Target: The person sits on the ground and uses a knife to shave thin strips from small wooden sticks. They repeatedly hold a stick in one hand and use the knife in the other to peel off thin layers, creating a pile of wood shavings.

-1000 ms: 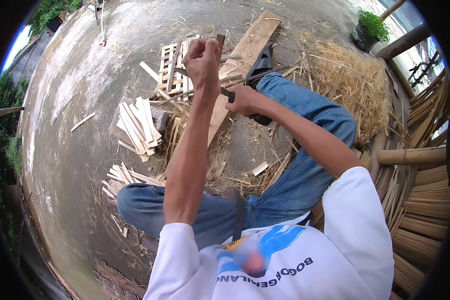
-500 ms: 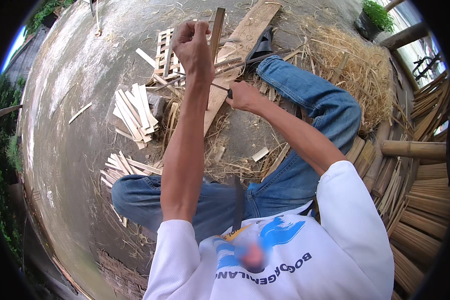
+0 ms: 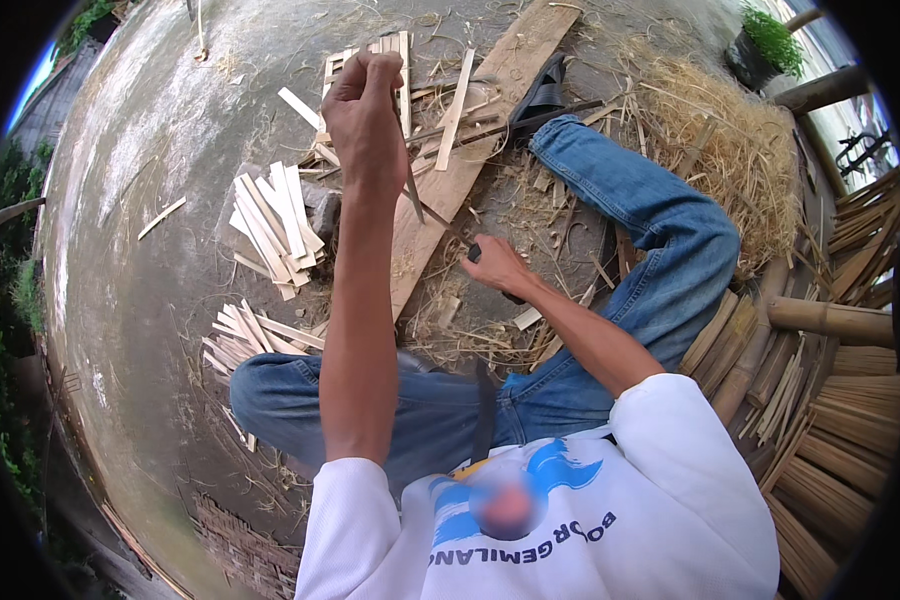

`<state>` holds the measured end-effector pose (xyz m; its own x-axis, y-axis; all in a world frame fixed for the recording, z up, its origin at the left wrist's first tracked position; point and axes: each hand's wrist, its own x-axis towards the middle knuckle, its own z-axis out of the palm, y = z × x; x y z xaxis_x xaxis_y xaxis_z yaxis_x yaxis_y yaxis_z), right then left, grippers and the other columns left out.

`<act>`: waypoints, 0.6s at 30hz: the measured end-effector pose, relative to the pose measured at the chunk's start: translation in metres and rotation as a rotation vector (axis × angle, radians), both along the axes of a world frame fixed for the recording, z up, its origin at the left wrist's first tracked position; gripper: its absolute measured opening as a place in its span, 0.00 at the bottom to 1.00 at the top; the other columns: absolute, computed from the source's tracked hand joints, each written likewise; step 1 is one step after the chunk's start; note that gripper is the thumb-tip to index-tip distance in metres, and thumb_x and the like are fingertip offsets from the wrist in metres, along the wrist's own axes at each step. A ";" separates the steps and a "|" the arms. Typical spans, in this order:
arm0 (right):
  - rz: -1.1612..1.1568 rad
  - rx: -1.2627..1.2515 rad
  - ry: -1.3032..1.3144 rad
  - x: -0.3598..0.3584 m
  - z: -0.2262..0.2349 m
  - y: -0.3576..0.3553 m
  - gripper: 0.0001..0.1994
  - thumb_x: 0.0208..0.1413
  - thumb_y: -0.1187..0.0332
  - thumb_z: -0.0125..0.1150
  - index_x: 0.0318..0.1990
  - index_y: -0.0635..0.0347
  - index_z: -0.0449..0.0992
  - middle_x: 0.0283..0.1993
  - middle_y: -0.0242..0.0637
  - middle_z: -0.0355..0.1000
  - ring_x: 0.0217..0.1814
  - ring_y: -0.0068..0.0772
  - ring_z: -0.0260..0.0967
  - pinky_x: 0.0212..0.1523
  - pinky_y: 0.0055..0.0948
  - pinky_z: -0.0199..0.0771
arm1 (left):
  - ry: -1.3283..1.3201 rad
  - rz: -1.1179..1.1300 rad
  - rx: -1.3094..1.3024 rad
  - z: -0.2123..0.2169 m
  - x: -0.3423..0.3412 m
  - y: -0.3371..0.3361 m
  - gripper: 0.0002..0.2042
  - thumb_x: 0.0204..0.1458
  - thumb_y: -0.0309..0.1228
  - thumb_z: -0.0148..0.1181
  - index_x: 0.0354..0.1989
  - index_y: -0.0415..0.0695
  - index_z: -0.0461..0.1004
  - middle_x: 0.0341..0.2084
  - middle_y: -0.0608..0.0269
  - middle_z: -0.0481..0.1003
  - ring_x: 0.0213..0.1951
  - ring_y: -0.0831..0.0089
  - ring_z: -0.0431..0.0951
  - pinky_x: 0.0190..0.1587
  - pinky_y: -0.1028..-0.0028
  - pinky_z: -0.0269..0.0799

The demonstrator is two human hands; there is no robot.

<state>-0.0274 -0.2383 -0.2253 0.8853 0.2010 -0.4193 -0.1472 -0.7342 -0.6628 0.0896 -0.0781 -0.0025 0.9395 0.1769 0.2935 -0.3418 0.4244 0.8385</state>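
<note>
My left hand (image 3: 367, 125) is raised over the far part of the work spot, fingers closed round a thin bamboo strip (image 3: 412, 188). The strip's narrow edge shows below the fist; the rest is hidden behind the hand. Lower and to the right, my right hand (image 3: 502, 270) grips a knife (image 3: 476, 252) by its dark handle. Its thin blade points up and left, crossing near the strip's lower end; whether they touch I cannot tell. Beneath both lies a long wooden plank (image 3: 525, 50). A pale strip (image 3: 456, 110) shows over the plank, right of my left hand.
Pale strips (image 3: 275, 225) are piled on a stone block at the left, with another bundle (image 3: 255, 330) by my left knee. A slatted wooden piece (image 3: 406, 80) lies beyond my left hand. Shavings (image 3: 720, 150) heap up beyond my right leg. Bamboo poles (image 3: 830, 318) stand at the right.
My right hand with the knife has come nearer and a little right. My left hand has shifted slightly left, and the strip shows narrower. A pale strip now shows over the plank.
</note>
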 end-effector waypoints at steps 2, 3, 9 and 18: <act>-0.101 0.096 0.051 -0.019 -0.026 0.004 0.21 0.54 0.54 0.66 0.38 0.69 0.74 0.24 0.47 0.75 0.27 0.47 0.76 0.30 0.45 0.73 | 0.009 -0.144 -0.039 0.007 -0.017 0.029 0.11 0.60 0.28 0.61 0.24 0.45 0.70 0.28 0.67 0.69 0.34 0.76 0.66 0.46 0.75 0.63; -0.166 0.140 0.073 -0.028 -0.037 0.006 0.22 0.54 0.53 0.66 0.38 0.69 0.74 0.22 0.45 0.74 0.26 0.45 0.75 0.29 0.44 0.73 | 0.085 -0.111 -0.026 0.012 -0.029 0.043 0.11 0.63 0.31 0.59 0.27 0.45 0.70 0.29 0.66 0.69 0.34 0.76 0.65 0.47 0.74 0.64; -0.184 0.244 0.121 -0.045 -0.028 0.022 0.25 0.58 0.52 0.63 0.45 0.71 0.73 0.39 0.59 0.77 0.41 0.54 0.77 0.44 0.47 0.74 | 0.006 0.234 -0.282 0.006 -0.080 0.100 0.16 0.71 0.44 0.47 0.36 0.45 0.69 0.28 0.68 0.66 0.32 0.75 0.61 0.41 0.69 0.60; -0.093 0.597 0.069 -0.062 0.104 0.092 0.25 0.69 0.49 0.53 0.42 0.70 0.69 0.30 0.58 0.75 0.35 0.59 0.77 0.39 0.50 0.74 | 0.036 0.463 -0.330 -0.016 -0.088 0.099 0.14 0.66 0.38 0.48 0.27 0.47 0.66 0.22 0.71 0.66 0.25 0.78 0.59 0.35 0.72 0.57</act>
<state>-0.0897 -0.1459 -0.1215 0.8853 0.3419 -0.3151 -0.2503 -0.2207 -0.9427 0.0016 0.0208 -0.0188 0.7507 0.6493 0.1222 -0.5283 0.4787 0.7013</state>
